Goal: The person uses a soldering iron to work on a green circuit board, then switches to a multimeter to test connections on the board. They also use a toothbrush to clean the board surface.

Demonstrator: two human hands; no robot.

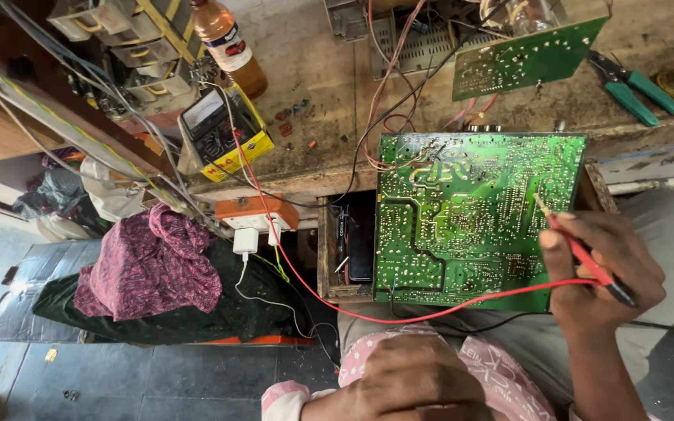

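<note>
Pink patterned cloth covers the person's lap at the near edge, and there the left hand (pixel 399 378) rests curled, knuckles up; I cannot tell whether it holds anything. Just beyond, the right hand (pixel 606 269) pinches a red test probe (pixel 579 249) like a pen, its tip touching the solder side of a large green circuit board (pixel 473 214) near that board's right edge. The board lies tilted across an open wooden case (pixel 345 257), propped against the front of the tabletop (pixel 313 86). The probe's red lead (pixel 399 316) loops under the board and up to a yellow multimeter (pixel 220 132) standing on the tabletop. By my reading the probing is mid-course: 1 probe sits on a joint, while a second probe is not in view and much of the board is untouched. Farther back lie a smaller green board (pixel 528 58), green-handled pliers (pixel 633 86) and a brown bottle (pixel 232 43).
</note>
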